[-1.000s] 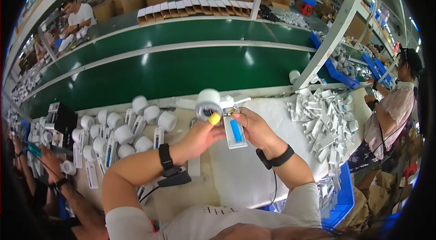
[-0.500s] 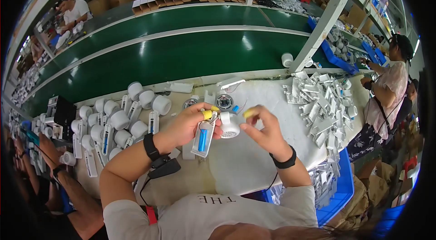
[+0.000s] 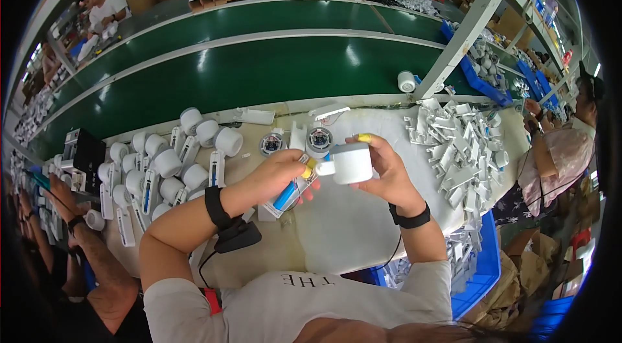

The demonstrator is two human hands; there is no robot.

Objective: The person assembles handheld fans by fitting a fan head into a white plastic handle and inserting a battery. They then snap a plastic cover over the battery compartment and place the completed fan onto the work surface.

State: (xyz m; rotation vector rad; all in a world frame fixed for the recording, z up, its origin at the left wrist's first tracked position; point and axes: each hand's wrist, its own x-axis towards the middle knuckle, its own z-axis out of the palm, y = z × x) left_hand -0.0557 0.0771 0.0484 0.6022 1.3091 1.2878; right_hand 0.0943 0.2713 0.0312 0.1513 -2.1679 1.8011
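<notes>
My left hand [image 3: 277,174] is closed on a white open handle housing [image 3: 271,210] with a blue cylindrical battery [image 3: 284,196] in it. A thin dark wire loops beside the battery. My right hand [image 3: 392,181] grips a round white lamp-like head [image 3: 354,165], held on its side, its short neck pointing at my left fingers. Whether neck and housing are joined is hidden by those fingers. Yellow covers sit on fingertips of both hands. Just beyond, two round grey parts with circuit boards, one left [image 3: 273,143] and one right [image 3: 319,141], lie on the table.
Several assembled white units [image 3: 167,163] crowd the table's left side. A pile of white housings [image 3: 453,148] lies at right, above a blue bin [image 3: 486,265]. Beyond runs a green conveyor [image 3: 259,74]. Co-workers sit at left and stand at right; a metal post [image 3: 466,25] rises at back right.
My right hand has come in from the right and taken hold of the round head, which is now turned on its side. The housing in my left hand has tilted.
</notes>
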